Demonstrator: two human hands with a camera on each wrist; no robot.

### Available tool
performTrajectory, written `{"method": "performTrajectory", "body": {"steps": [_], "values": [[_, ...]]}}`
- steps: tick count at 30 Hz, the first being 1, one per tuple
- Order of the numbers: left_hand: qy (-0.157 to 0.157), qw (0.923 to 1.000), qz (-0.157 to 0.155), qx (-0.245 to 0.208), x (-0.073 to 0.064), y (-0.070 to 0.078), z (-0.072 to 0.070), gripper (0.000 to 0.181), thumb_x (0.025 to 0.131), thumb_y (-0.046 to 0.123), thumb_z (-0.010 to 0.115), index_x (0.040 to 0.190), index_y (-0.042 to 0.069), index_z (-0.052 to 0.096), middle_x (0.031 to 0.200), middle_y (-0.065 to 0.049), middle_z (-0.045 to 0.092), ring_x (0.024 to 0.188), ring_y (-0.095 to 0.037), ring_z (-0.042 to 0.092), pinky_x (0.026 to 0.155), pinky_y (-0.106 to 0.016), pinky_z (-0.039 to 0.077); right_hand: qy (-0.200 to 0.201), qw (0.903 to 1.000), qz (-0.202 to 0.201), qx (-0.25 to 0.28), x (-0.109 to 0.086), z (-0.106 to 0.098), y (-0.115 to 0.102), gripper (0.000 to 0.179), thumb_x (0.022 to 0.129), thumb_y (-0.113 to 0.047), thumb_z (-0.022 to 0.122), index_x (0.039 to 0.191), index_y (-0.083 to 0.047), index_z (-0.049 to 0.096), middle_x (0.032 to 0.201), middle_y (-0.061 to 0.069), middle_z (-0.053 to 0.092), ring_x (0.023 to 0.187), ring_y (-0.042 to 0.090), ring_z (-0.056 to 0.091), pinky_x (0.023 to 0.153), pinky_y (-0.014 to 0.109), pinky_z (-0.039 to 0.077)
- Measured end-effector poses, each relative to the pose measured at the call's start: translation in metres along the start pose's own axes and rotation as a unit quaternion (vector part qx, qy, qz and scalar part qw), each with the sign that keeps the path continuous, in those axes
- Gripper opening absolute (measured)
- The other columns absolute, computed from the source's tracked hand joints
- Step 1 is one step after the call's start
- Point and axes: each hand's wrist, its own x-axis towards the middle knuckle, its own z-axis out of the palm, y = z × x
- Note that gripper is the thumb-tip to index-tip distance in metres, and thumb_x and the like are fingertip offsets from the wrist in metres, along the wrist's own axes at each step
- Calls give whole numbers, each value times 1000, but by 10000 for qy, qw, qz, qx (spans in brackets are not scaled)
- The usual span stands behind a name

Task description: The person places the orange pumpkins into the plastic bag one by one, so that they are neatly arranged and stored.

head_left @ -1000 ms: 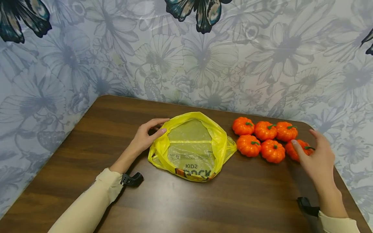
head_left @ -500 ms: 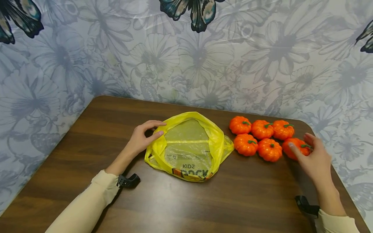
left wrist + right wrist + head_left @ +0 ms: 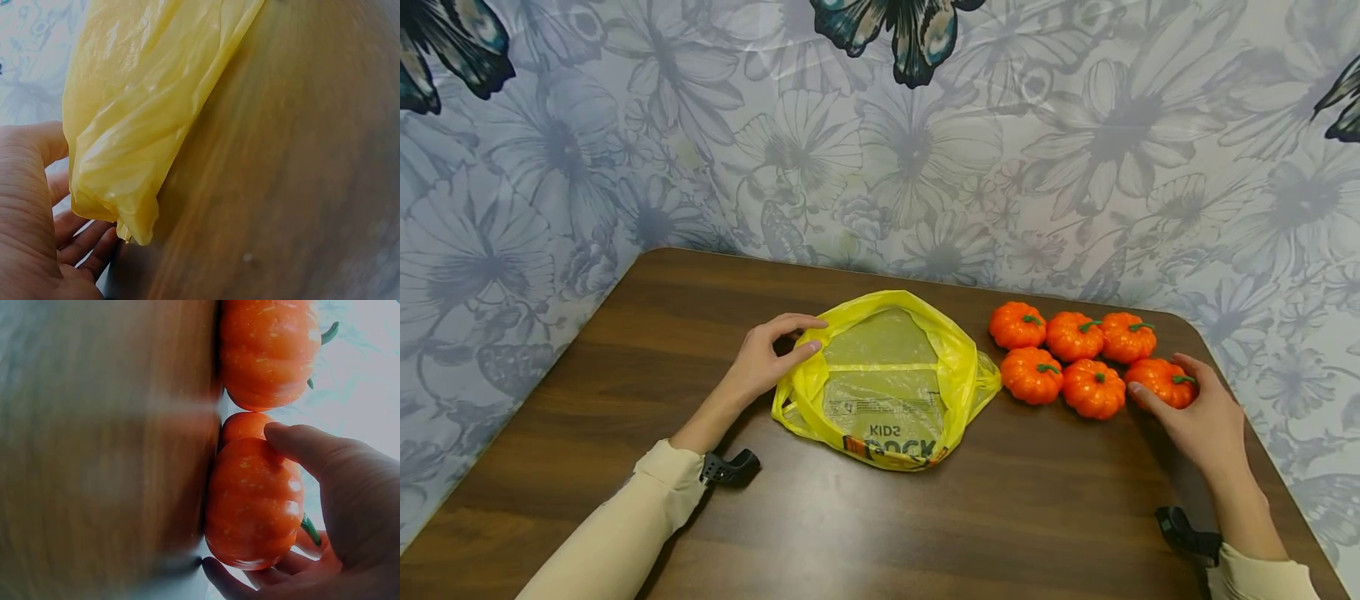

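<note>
A yellow plastic bag (image 3: 958, 358) lies on the table with its mouth open toward me and dark lettering showing through. My left hand (image 3: 767, 354) rests at its left rim, thumb and forefinger tips touching the plastic with a gap between them. In the left wrist view the fingers (image 3: 78, 240) are loosely extended behind the bag (image 3: 137, 125). On the right, my right hand (image 3: 1202, 421) holds a small orange pumpkin (image 3: 1161, 379), the front right one of the group. The right wrist view has the thumb on one side of this pumpkin (image 3: 253, 506) and fingers round the other.
Several more small orange pumpkins (image 3: 1093, 389) with green stems stand in two close rows between the bag and my right hand. The brown wooden table (image 3: 850, 533) meets a flower-patterned wall covering (image 3: 925, 183) at the back. Its right edge runs close beside my right hand.
My right hand has come down and left onto the front right pumpkin and now grips it. The left hand keeps its place at the bag; the view has shifted slightly.
</note>
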Motion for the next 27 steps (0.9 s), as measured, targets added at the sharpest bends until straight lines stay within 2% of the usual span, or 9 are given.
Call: {"method": "performTrajectory", "body": {"steps": [7,13,16,19,22,27], "values": [[14,10000,11,35,0,0,1,32,100,23,75,132,21,75,132,1,71,104,-18,60,91,-31,46,99,9999,123,2,-1,0,2,89,96,-44,74,159,4,35,152,40,44,132,63,43,108,74,33],[18,10000,64,5,0,-1,2,31,100,21,74,131,18,75,131,-4,72,104,-21,61,91,-36,47,269,9982,518,114,-3,-4,0,87,95,-45,75,157,3,38,154,40,43,133,60,43,109,68,35],[15,10000,62,18,0,-1,2,31,100,21,74,131,17,75,130,-3,72,103,-20,60,90,-35,47,452,9968,642,137,-3,-9,-3,83,95,-44,75,155,1,41,152,37,46,132,56,46,104,47,42],[12,10000,26,45,0,0,1,31,100,22,74,131,17,75,130,-1,72,101,-18,60,89,-32,47,608,9961,623,165,-2,-14,-7,80,95,-43,75,154,0,42,151,35,49,129,54,49,85,26,39],[10,10000,-22,52,-1,1,1,31,100,22,74,131,17,74,130,0,72,100,-17,60,87,-30,47,656,9959,579,208,0,-18,-11,80,95,-42,75,154,1,42,151,34,49,127,53,49,74,19,31],[12,10000,-36,53,-1,1,0,31,100,23,74,131,18,74,130,1,72,101,-16,61,87,-30,48,666,9955,607,279,3,-22,-26,82,95,-44,74,157,-1,40,155,33,48,130,50,48,81,23,34]]}}
